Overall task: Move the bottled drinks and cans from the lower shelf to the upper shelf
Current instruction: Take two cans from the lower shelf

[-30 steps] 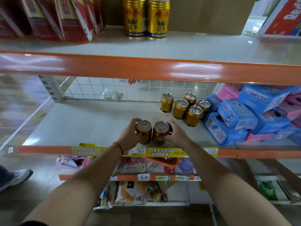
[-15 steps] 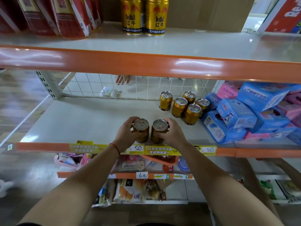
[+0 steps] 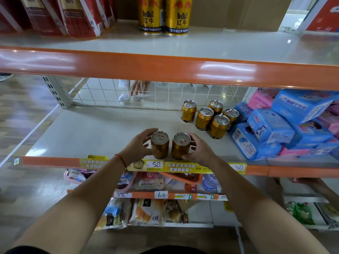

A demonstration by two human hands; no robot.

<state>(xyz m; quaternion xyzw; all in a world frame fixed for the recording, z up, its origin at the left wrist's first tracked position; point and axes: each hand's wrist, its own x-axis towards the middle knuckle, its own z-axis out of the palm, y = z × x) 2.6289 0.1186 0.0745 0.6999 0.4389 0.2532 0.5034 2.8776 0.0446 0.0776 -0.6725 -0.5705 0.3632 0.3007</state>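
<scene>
The left grip (image 3: 136,146) and right grip (image 3: 200,150) were curled round two cans (image 3: 160,145), one each, at the lower shelf (image 3: 91,132) front; pickup was judged in hand. A lift to the upper shelf (image 3: 238,46) was judged needed next.

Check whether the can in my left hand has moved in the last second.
No. The left can stands just behind the left 5.0 price tag at the front of the lower shelf, as before, beside the right can.
</scene>
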